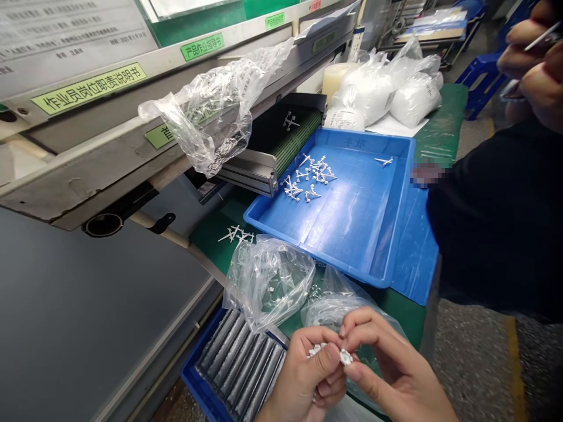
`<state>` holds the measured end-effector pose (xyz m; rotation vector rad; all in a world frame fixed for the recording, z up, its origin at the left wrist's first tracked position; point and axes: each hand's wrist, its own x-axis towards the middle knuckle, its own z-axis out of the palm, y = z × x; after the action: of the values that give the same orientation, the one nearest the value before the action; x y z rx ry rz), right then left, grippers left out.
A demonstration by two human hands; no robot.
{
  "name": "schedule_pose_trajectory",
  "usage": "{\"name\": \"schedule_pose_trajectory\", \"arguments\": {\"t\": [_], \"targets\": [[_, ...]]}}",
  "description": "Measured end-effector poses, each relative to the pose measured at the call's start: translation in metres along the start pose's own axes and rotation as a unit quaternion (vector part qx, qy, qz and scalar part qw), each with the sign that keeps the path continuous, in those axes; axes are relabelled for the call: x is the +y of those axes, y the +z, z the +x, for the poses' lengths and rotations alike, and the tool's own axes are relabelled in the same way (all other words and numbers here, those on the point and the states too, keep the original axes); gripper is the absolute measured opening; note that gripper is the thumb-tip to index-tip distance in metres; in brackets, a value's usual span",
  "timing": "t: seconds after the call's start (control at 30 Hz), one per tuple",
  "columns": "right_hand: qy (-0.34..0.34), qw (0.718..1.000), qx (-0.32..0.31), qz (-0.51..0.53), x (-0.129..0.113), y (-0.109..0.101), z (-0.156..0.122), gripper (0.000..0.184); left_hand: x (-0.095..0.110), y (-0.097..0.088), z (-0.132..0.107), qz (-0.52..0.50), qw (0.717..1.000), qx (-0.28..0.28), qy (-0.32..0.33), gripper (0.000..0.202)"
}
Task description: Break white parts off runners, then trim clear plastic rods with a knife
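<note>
Near the bottom of the head view my left hand is closed around several small white plastic parts, partly hidden by its fingers. Beside it, the fingertips of my right hand pinch one small white plastic piece. The two hands touch or nearly touch at the fingertips. Beneath and behind them lies a clear plastic bag. To its left another open clear bag has a few small white bits in it.
A blue tray holds branched white plastic parts, below the end of a green conveyor. More parts lie on the green table. Filled bags stand behind. At right is another person's hand with a thin white piece.
</note>
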<state>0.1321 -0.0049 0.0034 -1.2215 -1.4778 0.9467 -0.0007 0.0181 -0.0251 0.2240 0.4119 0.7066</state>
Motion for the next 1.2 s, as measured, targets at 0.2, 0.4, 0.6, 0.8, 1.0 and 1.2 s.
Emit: {"name": "schedule_pose_trajectory", "arguments": {"t": [0.2, 0.4, 0.6, 0.8, 1.0, 1.2], "targets": [[0.016, 1.0, 0.001, 0.009, 0.002, 0.0, -0.002, 0.005, -0.002, -0.001, -0.001, 0.01, 1.0, 0.012, -0.002, 0.023], [0.041, 0.998, 0.004, 0.038, 0.001, 0.002, -0.001, 0.006, 0.0, 0.001, -0.001, 0.029, 0.999, 0.029, 0.002, 0.023], [0.071, 0.991, 0.03, 0.113, 0.005, 0.003, 0.0, 0.007, 0.001, 0.007, -0.001, 0.052, 0.997, 0.059, 0.008, 0.025], [0.24, 0.928, 0.045, 0.28, 0.007, -0.011, 0.007, 0.019, 0.008, 0.014, 0.001, 0.085, 0.986, 0.142, 0.005, 0.039], [0.236, 0.965, -0.111, -0.009, 0.003, -0.009, 0.009, 0.018, 0.003, 0.013, 0.001, 0.169, 0.967, 0.188, 0.012, 0.057], [0.175, 0.954, -0.143, -0.195, 0.005, 0.002, 0.009, 0.013, -0.005, 0.008, 0.002, 0.261, 0.951, 0.166, 0.013, 0.06]]}}
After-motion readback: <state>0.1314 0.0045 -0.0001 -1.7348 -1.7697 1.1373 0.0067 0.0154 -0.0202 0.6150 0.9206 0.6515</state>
